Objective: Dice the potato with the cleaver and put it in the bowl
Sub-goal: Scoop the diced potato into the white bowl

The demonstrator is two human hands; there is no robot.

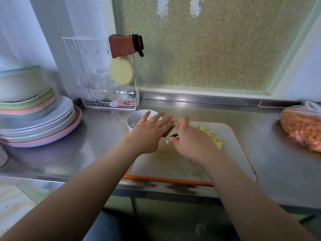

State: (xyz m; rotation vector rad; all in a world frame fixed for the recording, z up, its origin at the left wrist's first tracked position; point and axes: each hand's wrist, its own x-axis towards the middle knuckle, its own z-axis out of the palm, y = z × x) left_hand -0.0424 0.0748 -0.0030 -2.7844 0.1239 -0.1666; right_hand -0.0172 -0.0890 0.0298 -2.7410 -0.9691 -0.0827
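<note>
A pile of pale yellow diced potato [212, 137] lies on the grey cutting board [232, 153] with an orange rim, to the right of my hands. My right hand [190, 141] is closed around the dark handle of the cleaver [171, 135]; most of its blade is hidden under my hands. My left hand [149, 133] lies flat with its fingers spread, over the blade and partly over the white bowl [134, 117] at the board's far left corner. Some potato pieces show inside the bowl.
A stack of pastel plates [40, 122] stands at the left of the steel counter [97, 136]. A white wire rack [111, 100] with a cloth and a round lid stands behind the bowl. A bag of orange food [302, 126] lies at the far right.
</note>
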